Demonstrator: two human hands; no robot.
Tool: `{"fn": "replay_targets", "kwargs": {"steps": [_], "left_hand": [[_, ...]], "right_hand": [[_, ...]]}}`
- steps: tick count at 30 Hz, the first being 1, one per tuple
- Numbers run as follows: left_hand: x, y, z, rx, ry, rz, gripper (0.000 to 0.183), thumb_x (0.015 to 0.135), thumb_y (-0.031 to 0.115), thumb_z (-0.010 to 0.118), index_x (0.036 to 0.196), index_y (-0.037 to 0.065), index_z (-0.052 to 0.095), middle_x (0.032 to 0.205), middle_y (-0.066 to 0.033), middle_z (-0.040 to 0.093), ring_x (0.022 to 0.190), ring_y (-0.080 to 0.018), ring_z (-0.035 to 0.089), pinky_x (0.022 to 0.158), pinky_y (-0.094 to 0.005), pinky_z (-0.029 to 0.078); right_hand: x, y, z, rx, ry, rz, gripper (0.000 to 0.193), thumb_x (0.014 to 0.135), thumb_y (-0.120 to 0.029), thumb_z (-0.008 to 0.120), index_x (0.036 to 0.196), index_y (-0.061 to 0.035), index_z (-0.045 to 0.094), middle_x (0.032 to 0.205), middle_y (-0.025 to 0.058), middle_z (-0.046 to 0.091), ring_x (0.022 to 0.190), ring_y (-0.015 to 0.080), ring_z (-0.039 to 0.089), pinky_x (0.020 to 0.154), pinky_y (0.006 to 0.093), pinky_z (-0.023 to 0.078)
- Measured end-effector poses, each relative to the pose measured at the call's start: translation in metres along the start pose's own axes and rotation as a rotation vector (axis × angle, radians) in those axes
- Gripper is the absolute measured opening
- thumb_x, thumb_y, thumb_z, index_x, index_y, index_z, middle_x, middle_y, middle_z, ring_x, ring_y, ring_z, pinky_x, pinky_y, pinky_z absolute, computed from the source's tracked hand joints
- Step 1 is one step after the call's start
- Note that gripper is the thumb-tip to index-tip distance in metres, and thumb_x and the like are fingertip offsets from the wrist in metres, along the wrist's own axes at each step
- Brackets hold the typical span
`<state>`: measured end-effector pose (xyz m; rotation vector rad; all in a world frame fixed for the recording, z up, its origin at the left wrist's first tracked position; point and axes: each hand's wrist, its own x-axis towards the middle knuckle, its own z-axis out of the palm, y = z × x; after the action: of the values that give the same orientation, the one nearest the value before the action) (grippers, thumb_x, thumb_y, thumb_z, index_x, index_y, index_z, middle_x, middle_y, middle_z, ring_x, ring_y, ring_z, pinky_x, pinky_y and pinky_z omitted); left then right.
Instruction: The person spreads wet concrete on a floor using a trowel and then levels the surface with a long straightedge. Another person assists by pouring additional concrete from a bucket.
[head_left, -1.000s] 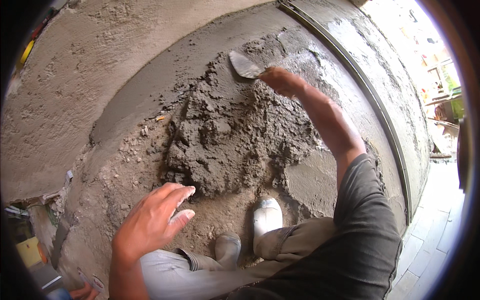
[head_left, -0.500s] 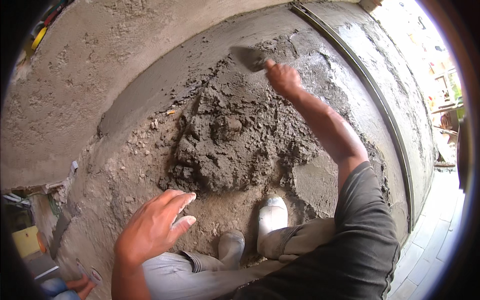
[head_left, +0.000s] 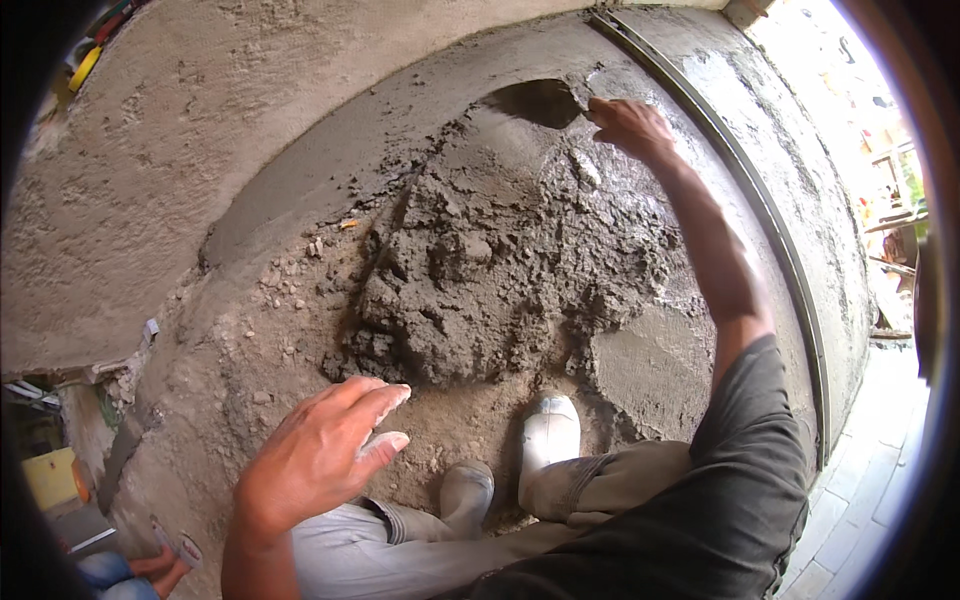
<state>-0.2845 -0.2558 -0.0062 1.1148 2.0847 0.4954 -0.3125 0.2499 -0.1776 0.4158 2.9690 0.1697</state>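
1. Down in front, the left hand (head_left: 325, 450) hangs above the trousered leg (head_left: 360, 540), loosely spread, thumb parted from curved fingers, nothing in its grasp!
2. Just beyond, two pale boots (head_left: 550, 432) stand planted on the dirt, right at the near edge of the heap.
3. And here's the big stuff: a lumpy grey mortar heap (head_left: 500, 270) fills the middle, with loose rubble (head_left: 285, 300) on its left and a flatter mortar patch (head_left: 655, 365) on its right.
4. Out at full stretch, the right hand (head_left: 635, 128) is closed round the handle of a trowel (head_left: 540, 103), its dark blade at the heap's smooth far end, pointing left; whether it touches, I can't tell.
5. Beyond to the right, a long straight bar (head_left: 745, 190) lies across smoothed mortar; far left, a rough wall (head_left: 150, 180).
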Motion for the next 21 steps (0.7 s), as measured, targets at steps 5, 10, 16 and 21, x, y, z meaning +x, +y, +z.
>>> {"fn": "replay_targets", "kwargs": {"steps": [5,10,16,21], "left_hand": [[-0.001,-0.001,0.0,-0.049,-0.009,-0.012,0.042,0.09,0.025,0.064,0.122,-0.001,0.056,0.115,-0.0179,0.058,0.101,-0.0357,0.06,0.089,-0.0418,0.048],[0.014,0.001,0.003,0.001,-0.015,-0.006,0.043,0.09,0.025,0.064,0.123,0.0,0.056,0.115,-0.0181,0.058,0.103,-0.0358,0.059,0.09,-0.0419,0.048],[0.018,-0.009,0.006,0.009,-0.043,-0.028,0.043,0.09,0.025,0.064,0.123,0.0,0.056,0.115,-0.0183,0.059,0.103,-0.0362,0.059,0.09,-0.0419,0.048],[0.015,-0.011,0.004,-0.023,-0.023,-0.049,0.043,0.089,0.023,0.065,0.123,-0.001,0.057,0.116,-0.0186,0.059,0.101,-0.0363,0.061,0.088,-0.0415,0.049]], "right_hand": [[-0.021,-0.012,0.004,0.082,-0.025,0.085,0.028,0.093,-0.04,0.058,0.108,-0.0166,0.053,0.074,0.0004,0.059,0.055,0.0081,0.052,0.042,0.0189,0.043],[-0.018,-0.112,0.043,0.033,-0.158,-0.109,0.029,0.105,-0.029,0.036,0.116,-0.003,0.043,0.068,0.0073,0.052,0.051,0.013,0.049,0.038,0.0254,0.046],[0.015,-0.111,0.062,0.229,-0.081,0.135,0.016,0.102,-0.012,0.037,0.102,0.0,0.048,0.07,0.009,0.054,0.051,0.0157,0.05,0.036,0.0293,0.044],[0.036,-0.035,0.079,0.176,-0.088,0.453,0.03,0.103,-0.023,0.033,0.12,-0.0054,0.051,0.115,0.0203,0.063,0.1,0.0303,0.067,0.08,0.0384,0.058]]}}
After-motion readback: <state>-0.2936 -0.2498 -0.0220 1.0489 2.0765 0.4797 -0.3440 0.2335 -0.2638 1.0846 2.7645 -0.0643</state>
